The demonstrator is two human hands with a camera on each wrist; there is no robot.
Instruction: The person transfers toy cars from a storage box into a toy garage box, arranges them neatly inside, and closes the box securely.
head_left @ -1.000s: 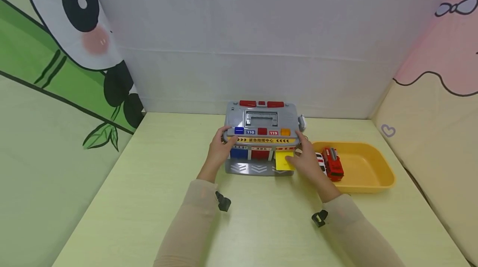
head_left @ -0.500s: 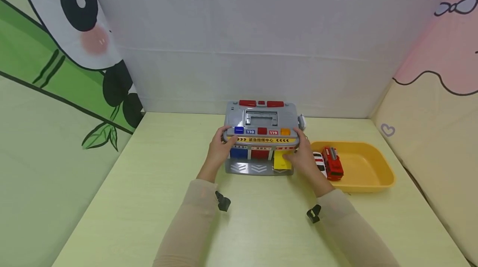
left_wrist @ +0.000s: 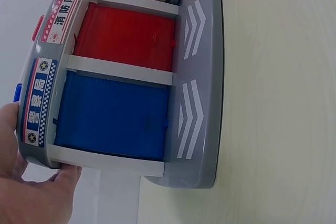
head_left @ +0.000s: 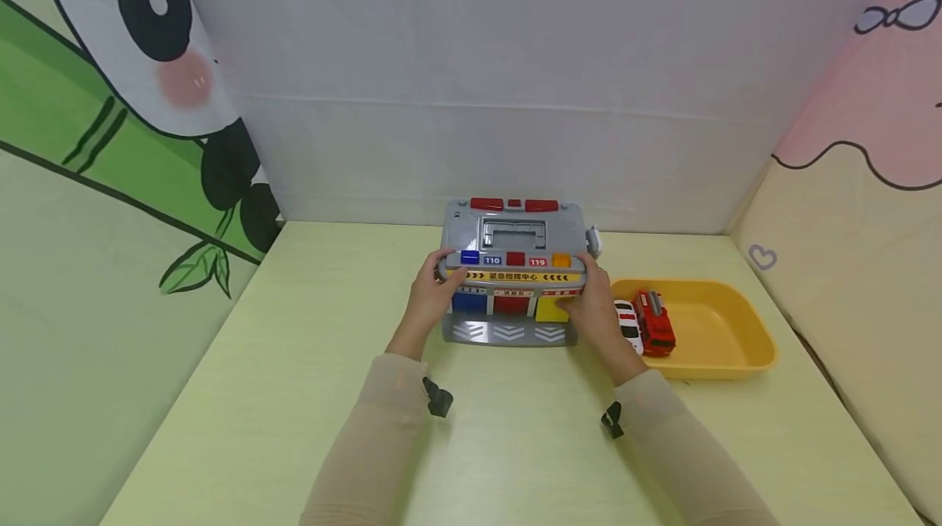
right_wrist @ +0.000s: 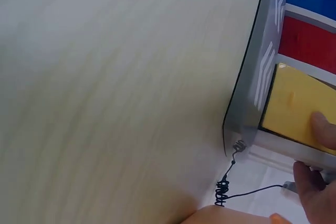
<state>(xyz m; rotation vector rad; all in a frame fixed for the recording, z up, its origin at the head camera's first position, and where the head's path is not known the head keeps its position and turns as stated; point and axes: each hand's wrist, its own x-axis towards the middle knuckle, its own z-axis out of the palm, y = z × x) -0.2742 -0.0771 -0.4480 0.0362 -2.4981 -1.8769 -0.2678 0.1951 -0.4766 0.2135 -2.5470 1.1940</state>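
A grey toy garage (head_left: 464, 229) with blue, red and yellow doors stands toward the back of the table. My left hand (head_left: 425, 303) grips its left front corner, thumb in front and fingers around the end. The blue door (left_wrist: 113, 116) and red door (left_wrist: 126, 35) are down. At the other end my right hand (head_left: 598, 315) holds the right corner, its index finger up by the orange button (head_left: 561, 261). The right thumb (right_wrist: 324, 129) presses on the yellow door (right_wrist: 294, 103), which lies close to its doorway. Parts of the right fingers are hidden behind the garage's end.
To the right a yellow tray (head_left: 724, 338) holds a red toy fire truck (head_left: 653, 325) and a white toy car (head_left: 628, 325). A dark coiled cord (right_wrist: 222, 188) hangs by the garage's right end. A pale cloth wall (head_left: 471, 101) rises behind.
The yellow door has swung down and inward, from sticking out over the ramp to nearly flush. My right hand moved left with it; the left hand kept its grip.
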